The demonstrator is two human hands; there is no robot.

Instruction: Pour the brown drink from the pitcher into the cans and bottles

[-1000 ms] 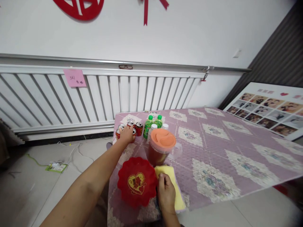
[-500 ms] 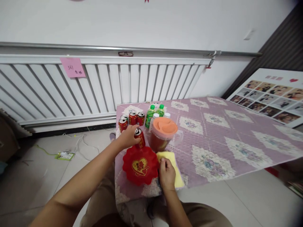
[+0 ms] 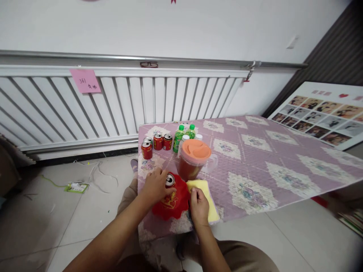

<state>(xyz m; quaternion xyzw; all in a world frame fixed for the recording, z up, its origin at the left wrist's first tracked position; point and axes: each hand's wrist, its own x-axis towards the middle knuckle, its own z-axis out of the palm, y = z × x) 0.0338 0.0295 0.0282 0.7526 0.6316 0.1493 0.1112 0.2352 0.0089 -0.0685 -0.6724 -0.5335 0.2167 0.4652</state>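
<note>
My left hand (image 3: 157,185) is wrapped round an opened red drink can (image 3: 170,180), which stands upright at or just above the red scalloped plate (image 3: 176,211) with a gold heart design. Whether the can's base touches the plate is hidden. Beside the plate's right edge, my right hand (image 3: 199,206) is closed in a fist over a folded yellow cloth (image 3: 213,209); what it holds, if anything, does not show. Just behind stands a clear pitcher (image 3: 189,169) of brown liquid with an orange lid (image 3: 196,149).
Several cans, among them a red can (image 3: 146,150), stand at the table's back left. Green-capped bottles (image 3: 178,139) and white-capped bottles (image 3: 183,143) stand behind the pitcher. A floral cloth covers the table (image 3: 241,151). A white radiator (image 3: 159,98) lines the wall.
My left hand has brought the red can toward me, from the plate's far edge to over the plate. My right hand stays at the cloth. The view has shifted slightly.
</note>
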